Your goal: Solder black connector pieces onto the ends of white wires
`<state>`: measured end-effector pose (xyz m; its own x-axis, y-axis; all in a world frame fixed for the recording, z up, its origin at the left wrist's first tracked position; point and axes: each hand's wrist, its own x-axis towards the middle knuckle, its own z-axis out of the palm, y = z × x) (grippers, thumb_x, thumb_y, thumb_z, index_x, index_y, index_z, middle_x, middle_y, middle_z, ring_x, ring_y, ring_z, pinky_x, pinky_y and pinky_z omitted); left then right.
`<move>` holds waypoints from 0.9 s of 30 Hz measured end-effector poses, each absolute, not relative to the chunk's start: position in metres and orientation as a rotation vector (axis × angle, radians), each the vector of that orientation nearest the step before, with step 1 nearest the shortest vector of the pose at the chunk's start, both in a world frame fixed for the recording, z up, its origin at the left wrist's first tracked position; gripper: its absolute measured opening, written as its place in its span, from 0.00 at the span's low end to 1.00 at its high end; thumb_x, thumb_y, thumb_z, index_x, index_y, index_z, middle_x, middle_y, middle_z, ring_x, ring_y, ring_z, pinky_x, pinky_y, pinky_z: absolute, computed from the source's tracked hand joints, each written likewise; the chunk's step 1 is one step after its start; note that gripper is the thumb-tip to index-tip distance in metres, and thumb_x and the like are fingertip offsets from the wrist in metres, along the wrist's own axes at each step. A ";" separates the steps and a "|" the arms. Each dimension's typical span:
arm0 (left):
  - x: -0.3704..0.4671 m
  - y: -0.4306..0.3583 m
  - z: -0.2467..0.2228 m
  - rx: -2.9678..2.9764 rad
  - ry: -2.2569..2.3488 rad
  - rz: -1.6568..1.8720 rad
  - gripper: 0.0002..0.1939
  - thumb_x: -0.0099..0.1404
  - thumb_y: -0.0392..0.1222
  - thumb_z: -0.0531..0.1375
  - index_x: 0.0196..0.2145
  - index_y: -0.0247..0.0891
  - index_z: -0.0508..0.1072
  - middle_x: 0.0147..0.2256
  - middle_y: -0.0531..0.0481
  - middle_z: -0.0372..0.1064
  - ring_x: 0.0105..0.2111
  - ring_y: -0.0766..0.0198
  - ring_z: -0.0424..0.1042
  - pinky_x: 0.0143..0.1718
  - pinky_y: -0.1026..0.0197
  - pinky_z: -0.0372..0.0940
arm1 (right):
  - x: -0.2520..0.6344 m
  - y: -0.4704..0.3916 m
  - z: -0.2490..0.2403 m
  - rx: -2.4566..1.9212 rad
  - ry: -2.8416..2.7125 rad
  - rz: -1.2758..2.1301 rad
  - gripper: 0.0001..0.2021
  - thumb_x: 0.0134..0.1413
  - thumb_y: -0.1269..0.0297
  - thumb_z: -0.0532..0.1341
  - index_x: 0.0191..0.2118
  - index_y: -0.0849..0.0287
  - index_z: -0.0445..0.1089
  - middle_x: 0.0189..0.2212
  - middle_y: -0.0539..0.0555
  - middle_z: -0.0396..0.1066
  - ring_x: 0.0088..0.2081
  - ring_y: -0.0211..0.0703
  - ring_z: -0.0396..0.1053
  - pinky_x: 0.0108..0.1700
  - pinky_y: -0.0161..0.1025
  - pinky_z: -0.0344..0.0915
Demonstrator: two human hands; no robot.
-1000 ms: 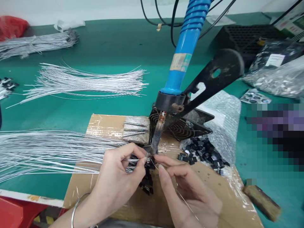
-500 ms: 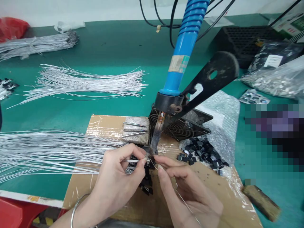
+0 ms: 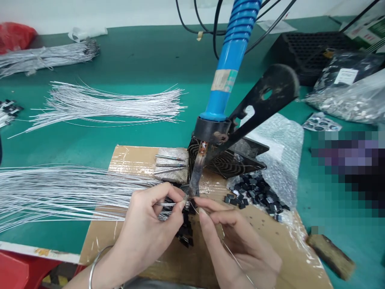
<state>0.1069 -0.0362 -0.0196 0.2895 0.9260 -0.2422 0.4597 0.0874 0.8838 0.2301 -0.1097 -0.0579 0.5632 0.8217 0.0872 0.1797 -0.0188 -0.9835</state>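
Observation:
My left hand point(image 3: 153, 218) is closed in a pinch on a thin silvery wire, close to the tip of a blue-handled soldering iron point(image 3: 197, 176). Its fingertips partly hide the wire's end. Between the thumb and fingers of my right hand point(image 3: 237, 237) is a length of solder wire point(image 3: 236, 259); its front end reaches the iron's tip, and the rest trails down through the palm. A black holder point(image 3: 252, 108) clamps the iron, tip downward. Many long silvery wires point(image 3: 66, 188) lie to the left, running behind my left hand. Small black pieces point(image 3: 185, 233) lie beneath my fingertips.
Cardboard point(image 3: 126, 160) covers the work area. A grey pad point(image 3: 171, 176) carries three metal rods. Loose black pieces point(image 3: 258, 192) lie on bubble wrap point(image 3: 288, 144). Another wire bundle point(image 3: 114, 104) lies behind, a brown block point(image 3: 331, 257) at right, plastic bags point(image 3: 345, 100) at back right.
The soldering iron's handle and its black holder have shifted slightly left. Both hands stay almost in place, with the solder wire still at the tip.

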 end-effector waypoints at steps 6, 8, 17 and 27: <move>0.108 -0.036 -0.019 1.521 1.334 0.572 0.07 0.62 0.37 0.58 0.27 0.37 0.74 0.32 0.47 0.78 0.31 0.62 0.73 0.25 0.65 0.60 | 0.229 -0.110 -0.052 -1.561 -0.841 0.672 0.09 0.57 0.63 0.69 0.28 0.54 0.72 0.41 0.50 0.82 0.40 0.38 0.79 0.43 0.29 0.72; 0.108 -0.036 -0.019 1.514 1.332 0.571 0.07 0.62 0.37 0.58 0.27 0.37 0.74 0.32 0.47 0.78 0.31 0.62 0.73 0.25 0.65 0.61 | 0.228 -0.110 -0.052 -1.546 -0.833 0.682 0.08 0.57 0.63 0.69 0.28 0.54 0.72 0.41 0.50 0.82 0.41 0.38 0.79 0.44 0.28 0.71; 0.106 -0.037 -0.020 1.535 1.319 0.596 0.07 0.62 0.36 0.59 0.27 0.37 0.75 0.32 0.48 0.78 0.31 0.63 0.74 0.27 0.66 0.63 | 0.228 -0.110 -0.053 -1.554 -0.831 0.675 0.08 0.57 0.63 0.69 0.28 0.53 0.73 0.41 0.50 0.82 0.41 0.40 0.79 0.44 0.30 0.72; 0.108 -0.035 -0.019 1.479 1.342 0.555 0.06 0.61 0.37 0.58 0.26 0.37 0.73 0.32 0.47 0.78 0.32 0.60 0.75 0.29 0.64 0.65 | 0.229 -0.110 -0.057 -1.510 -0.846 0.687 0.08 0.58 0.65 0.68 0.28 0.55 0.72 0.41 0.51 0.81 0.43 0.38 0.80 0.46 0.29 0.72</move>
